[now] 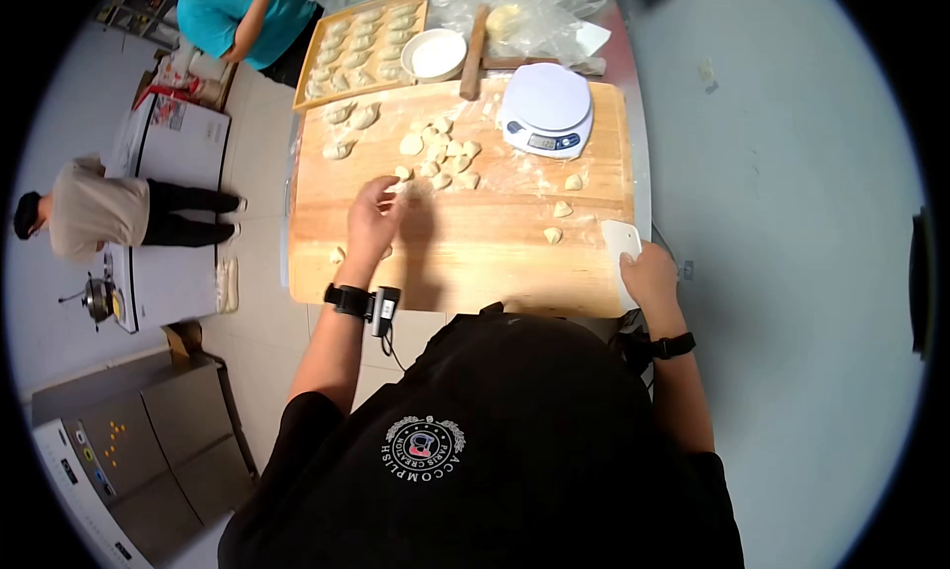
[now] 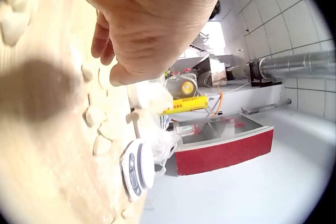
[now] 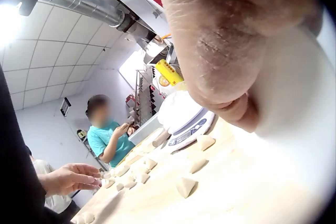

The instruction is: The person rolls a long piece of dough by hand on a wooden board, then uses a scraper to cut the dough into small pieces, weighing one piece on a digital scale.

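Observation:
My right hand grips a white dough scraper at the right edge of the wooden board. In the right wrist view the scraper is a large pale blur beside the curled fingers. My left hand hovers over the left half of the board, its fingers loosely bent and thumb apart from them. Just beyond its fingertips lies a small dough piece, at the near edge of a cluster of dough pieces. Three more, including a cut dough lump, lie in a row near the scraper.
A digital scale stands at the board's far right. Behind are a rolling pin, a bowl of white flour, a tray of dumplings and plastic bags. A person in teal stands beyond; another person is at the left.

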A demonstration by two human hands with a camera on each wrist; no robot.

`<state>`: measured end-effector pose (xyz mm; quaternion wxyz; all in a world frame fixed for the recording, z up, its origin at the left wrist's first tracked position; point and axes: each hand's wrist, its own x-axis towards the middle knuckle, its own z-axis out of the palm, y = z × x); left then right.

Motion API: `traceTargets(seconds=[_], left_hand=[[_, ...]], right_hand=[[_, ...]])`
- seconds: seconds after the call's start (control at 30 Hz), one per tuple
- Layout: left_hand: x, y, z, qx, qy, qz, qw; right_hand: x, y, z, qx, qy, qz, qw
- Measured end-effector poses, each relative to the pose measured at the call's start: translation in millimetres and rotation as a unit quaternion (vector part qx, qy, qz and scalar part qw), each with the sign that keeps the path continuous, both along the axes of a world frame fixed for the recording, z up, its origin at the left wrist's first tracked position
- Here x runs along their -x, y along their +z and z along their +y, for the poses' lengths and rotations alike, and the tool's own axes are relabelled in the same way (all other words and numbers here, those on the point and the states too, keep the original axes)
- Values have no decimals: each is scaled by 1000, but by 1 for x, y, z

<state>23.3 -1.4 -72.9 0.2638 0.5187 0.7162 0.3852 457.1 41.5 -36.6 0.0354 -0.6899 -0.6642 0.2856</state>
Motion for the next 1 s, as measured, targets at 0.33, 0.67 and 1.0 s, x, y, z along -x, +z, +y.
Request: traceTargets(seconds=[0.33, 0.67, 1.0], left_hand=[[27, -6, -57, 131, -170, 334, 918], [-67, 18, 81, -18, -239, 183, 953], [-146, -5, 224, -71, -196, 180, 961]], right_hand=[[-3, -12, 2, -4, 9, -20, 1000], [2, -4, -3, -23, -11, 4, 1000], [8, -8, -11, -74, -11, -9, 997]])
